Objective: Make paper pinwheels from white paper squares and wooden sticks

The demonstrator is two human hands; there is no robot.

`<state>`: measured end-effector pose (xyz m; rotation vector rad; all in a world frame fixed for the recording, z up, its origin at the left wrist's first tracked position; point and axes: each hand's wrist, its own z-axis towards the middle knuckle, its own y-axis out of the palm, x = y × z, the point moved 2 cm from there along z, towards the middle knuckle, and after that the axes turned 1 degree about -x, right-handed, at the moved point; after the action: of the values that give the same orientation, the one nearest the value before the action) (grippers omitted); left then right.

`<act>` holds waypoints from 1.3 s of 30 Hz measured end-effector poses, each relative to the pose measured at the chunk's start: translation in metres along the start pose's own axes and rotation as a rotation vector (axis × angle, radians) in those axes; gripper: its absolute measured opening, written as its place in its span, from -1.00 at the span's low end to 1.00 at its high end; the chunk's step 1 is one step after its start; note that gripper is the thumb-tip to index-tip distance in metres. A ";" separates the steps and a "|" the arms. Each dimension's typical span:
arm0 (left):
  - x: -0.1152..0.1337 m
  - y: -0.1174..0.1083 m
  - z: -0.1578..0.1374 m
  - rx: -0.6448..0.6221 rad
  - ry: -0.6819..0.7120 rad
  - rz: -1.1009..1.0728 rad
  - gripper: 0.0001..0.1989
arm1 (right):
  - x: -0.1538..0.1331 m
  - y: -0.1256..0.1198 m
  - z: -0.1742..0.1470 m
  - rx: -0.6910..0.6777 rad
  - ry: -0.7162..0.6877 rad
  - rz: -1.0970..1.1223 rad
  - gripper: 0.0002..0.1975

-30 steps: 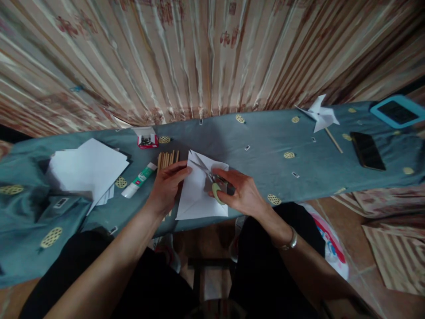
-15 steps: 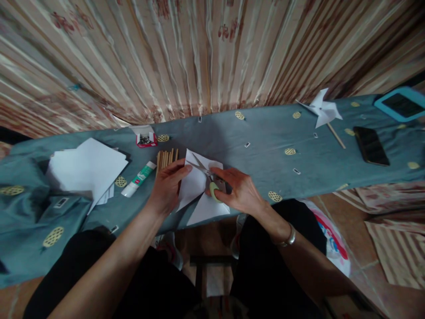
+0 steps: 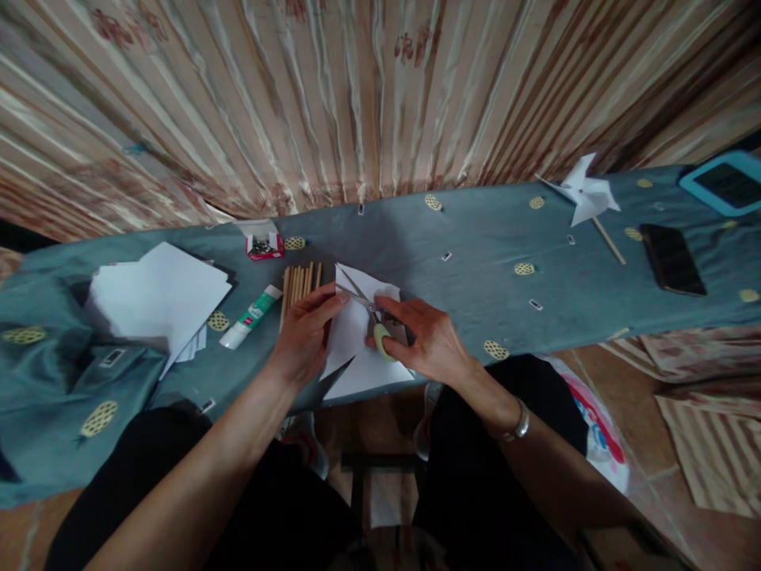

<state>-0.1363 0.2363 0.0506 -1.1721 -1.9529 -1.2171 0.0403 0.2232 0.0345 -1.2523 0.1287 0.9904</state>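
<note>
A white sheet of paper (image 3: 349,337) lies near the front edge of the table, with a slit running in from its lower left. Its left edge is pinched between the thumb and fingers of my left hand (image 3: 307,327). My right hand (image 3: 425,337) grips a pair of scissors with pale green handles (image 3: 381,342). The scissor blades are parted and point to the upper left, over the paper's upper corner close to my left thumb. My right fingers hide part of the handles and the paper's right side.
Wooden sticks (image 3: 296,287), a glue stick (image 3: 250,317), a small red box of metal pins (image 3: 265,244) and stacked white paper (image 3: 160,297) are on the left. A paper pinwheel (image 3: 586,193), a black phone (image 3: 674,259) and a blue-framed device (image 3: 725,184) lie right. A curtain (image 3: 357,103) hangs behind.
The lower flap of the paper has shifted left, so the gap at the slit looks narrower. Both hands keep their grips, and the scissor blades remain parted. The view has shifted slightly.
</note>
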 end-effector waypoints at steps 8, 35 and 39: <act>-0.001 -0.001 -0.001 0.002 -0.014 -0.004 -0.78 | 0.001 0.000 -0.001 -0.011 0.045 -0.001 -0.54; 0.000 -0.002 0.001 0.009 0.021 0.065 -0.82 | 0.004 0.002 -0.003 -0.044 0.008 -0.071 -0.57; 0.000 -0.002 0.000 0.022 0.020 0.066 -0.85 | 0.005 0.002 -0.003 -0.051 0.000 -0.090 -0.59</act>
<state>-0.1376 0.2361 0.0495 -1.1998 -1.8934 -1.1655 0.0425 0.2234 0.0292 -1.2931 0.0466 0.9211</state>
